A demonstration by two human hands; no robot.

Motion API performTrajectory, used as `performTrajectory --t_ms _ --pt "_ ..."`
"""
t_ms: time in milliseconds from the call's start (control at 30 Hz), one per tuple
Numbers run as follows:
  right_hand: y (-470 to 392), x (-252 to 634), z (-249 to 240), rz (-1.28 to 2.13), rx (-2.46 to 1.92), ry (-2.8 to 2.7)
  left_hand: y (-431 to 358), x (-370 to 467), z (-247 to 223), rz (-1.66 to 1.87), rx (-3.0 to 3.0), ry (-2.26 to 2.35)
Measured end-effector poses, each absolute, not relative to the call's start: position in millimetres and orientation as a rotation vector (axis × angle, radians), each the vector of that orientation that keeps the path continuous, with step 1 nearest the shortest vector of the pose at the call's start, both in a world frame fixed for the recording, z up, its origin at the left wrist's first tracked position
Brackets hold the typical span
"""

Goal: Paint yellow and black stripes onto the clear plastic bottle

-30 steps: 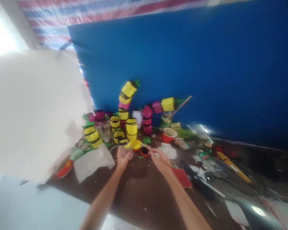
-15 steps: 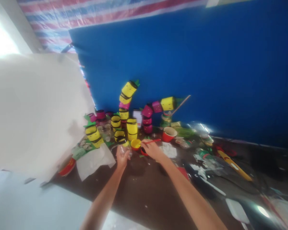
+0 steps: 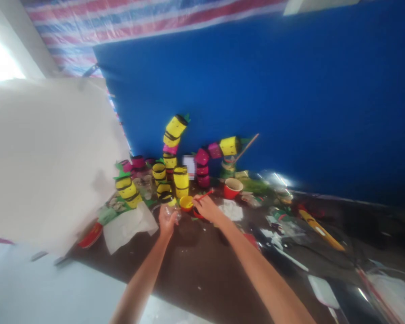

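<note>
Clear plastic piece (image 3: 175, 213): right here, clasped in curled fingers of the left hand (image 3: 166, 222).
Red stick (image 3: 207, 195): pinched by the right hand (image 3: 205, 209), slanting down toward ten o'clock.
Yellow cup (image 3: 183, 206): between both hands, two o'clock from the left.
Red cup (image 3: 232, 192): two o'clock from the right.

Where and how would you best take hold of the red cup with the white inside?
The red cup is probably best gripped around its outer wall, just below the rim, from above and the person's side: it stands upright, mouth up, and the crumpled white paper in front lies low.
</note>
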State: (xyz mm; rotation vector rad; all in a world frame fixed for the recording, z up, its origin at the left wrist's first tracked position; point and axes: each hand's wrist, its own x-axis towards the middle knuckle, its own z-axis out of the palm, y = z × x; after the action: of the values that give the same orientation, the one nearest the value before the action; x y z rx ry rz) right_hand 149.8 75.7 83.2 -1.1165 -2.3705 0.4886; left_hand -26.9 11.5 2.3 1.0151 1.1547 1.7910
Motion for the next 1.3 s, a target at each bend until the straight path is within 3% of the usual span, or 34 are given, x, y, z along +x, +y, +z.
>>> performTrajectory --t_ms 400,767,1133,1300 --pt "71.0 154.2 95.4 0.638 -1.130 -2.154 8.3 -19.3 4.3 1.790 1.043 1.248" --pt "28.0 208.0 87.6 0.713 -1.176 -1.343 -2.3 -4.3 28.3 1.705 0.976 1.218" --pt "-39.0 244.8 79.2 0.603 -1.001 -0.831 -14.2 63.2 39.2 1.333 0.852 0.874" --pt "-85.5 235.5 77.4 0.340 -1.161 -0.967 -18.8 63.9 31.7 1.227 0.945 0.836"
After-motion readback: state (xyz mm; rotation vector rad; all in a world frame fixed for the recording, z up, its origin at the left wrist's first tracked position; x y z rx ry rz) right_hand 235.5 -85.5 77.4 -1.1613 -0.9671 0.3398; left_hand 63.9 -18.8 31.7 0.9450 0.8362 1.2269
